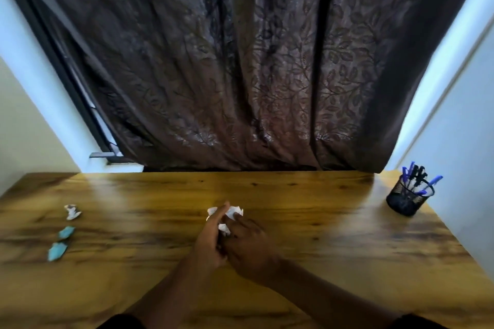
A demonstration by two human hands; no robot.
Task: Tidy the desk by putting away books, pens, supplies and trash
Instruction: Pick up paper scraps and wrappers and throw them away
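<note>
Crumpled white paper (232,213) sits at the middle of the wooden desk (320,235), bunched between both hands. My left hand (211,238) cups it from the left with its fingers along the paper. My right hand (248,243) covers it from the right, fingers curled over it. On the left of the desk lie a small white crumpled scrap (72,212) and two crumpled teal scraps (66,232) (57,251). A black mesh pen cup (409,196) with several blue and black pens stands at the far right corner.
A dark patterned curtain (240,61) hangs behind the desk's far edge. Pale walls close in on both sides. A window frame (104,154) shows at the left behind the curtain.
</note>
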